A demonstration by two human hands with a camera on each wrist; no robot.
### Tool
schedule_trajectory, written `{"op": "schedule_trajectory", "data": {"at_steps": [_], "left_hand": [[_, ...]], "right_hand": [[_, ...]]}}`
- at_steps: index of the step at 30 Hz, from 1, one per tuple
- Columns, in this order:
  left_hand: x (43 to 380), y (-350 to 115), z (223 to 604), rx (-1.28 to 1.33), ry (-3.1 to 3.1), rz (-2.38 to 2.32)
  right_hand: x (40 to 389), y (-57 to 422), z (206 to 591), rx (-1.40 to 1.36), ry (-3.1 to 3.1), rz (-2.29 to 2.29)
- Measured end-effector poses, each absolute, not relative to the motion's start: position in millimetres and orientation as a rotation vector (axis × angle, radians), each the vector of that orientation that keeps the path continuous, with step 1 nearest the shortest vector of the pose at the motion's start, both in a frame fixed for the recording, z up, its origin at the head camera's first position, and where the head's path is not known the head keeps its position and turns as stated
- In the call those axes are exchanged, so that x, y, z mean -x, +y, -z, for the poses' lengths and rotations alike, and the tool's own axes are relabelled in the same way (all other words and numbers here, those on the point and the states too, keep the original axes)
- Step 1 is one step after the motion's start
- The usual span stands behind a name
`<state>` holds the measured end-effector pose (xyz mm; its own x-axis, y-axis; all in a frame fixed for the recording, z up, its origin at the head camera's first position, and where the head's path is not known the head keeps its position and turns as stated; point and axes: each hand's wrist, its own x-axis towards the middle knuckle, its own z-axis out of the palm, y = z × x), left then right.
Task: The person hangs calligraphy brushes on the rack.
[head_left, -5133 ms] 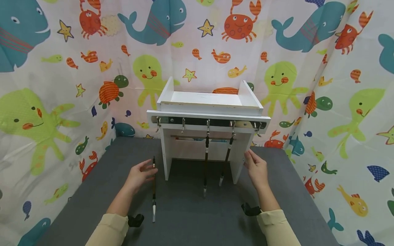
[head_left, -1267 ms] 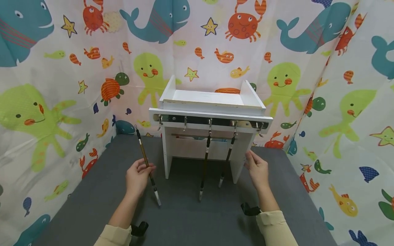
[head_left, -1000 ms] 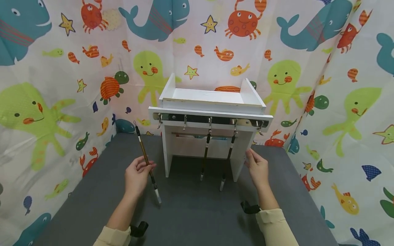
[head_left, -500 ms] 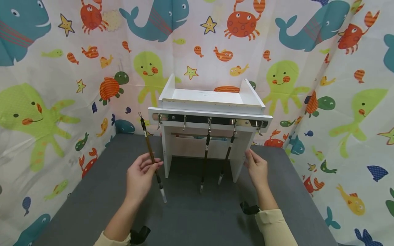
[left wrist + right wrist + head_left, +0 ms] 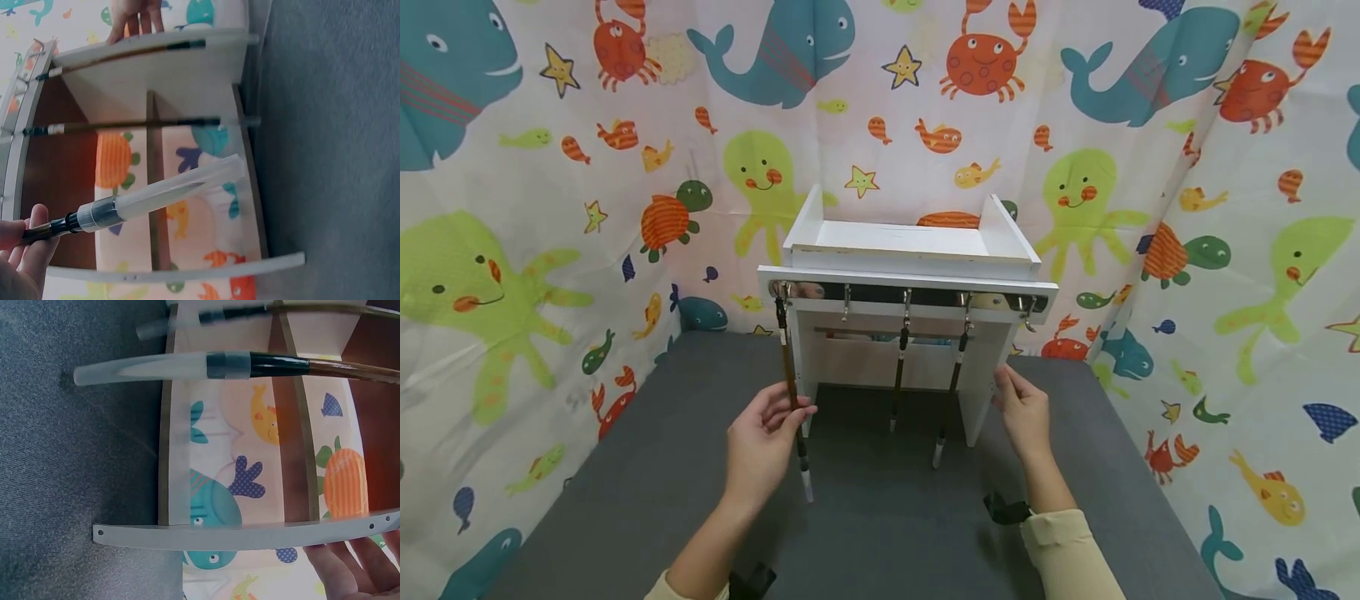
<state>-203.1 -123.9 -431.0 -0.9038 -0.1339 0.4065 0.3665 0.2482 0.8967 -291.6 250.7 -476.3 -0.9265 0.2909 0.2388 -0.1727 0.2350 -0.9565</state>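
My left hand [image 5: 760, 446] pinches a calligraphy brush [image 5: 789, 362] by its brown shaft. The brush hangs nearly upright, with its loop end right at the leftmost hook [image 5: 783, 292] of a white shelf rack [image 5: 917, 271]. In the left wrist view a clear cap covers the pale bristles of this brush [image 5: 156, 195]. My right hand [image 5: 1026, 417] rests its fingertips against the outer side of the rack's right panel [image 5: 988, 367]; in the right wrist view those fingers [image 5: 337, 565] show beyond the panel, holding nothing loose.
Two more capped brushes, a middle one [image 5: 898, 371] and a right one [image 5: 953, 375], hang from the rack's hooks. The rack stands on a grey surface [image 5: 880, 533], before a curtain [image 5: 880, 75] printed with sea animals that also runs along both sides.
The left hand took hold of the brush and raised it, then moved it right until its loop end met the leftmost hook. The two hanging brushes sway; the right hand keeps its place.
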Motion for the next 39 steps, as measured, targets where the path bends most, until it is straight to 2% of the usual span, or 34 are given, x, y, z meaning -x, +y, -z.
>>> {"op": "schedule_trajectory", "data": {"at_steps": [18,39], "left_hand": [[196,-93,445,0.333,-2.118,1.697],[202,-91,456,0.328,-2.226,1.617]], "right_hand": [[296,251,479,0.067,-2.123,-1.708],[293,250,472,0.099,-2.129,-1.729]]}}
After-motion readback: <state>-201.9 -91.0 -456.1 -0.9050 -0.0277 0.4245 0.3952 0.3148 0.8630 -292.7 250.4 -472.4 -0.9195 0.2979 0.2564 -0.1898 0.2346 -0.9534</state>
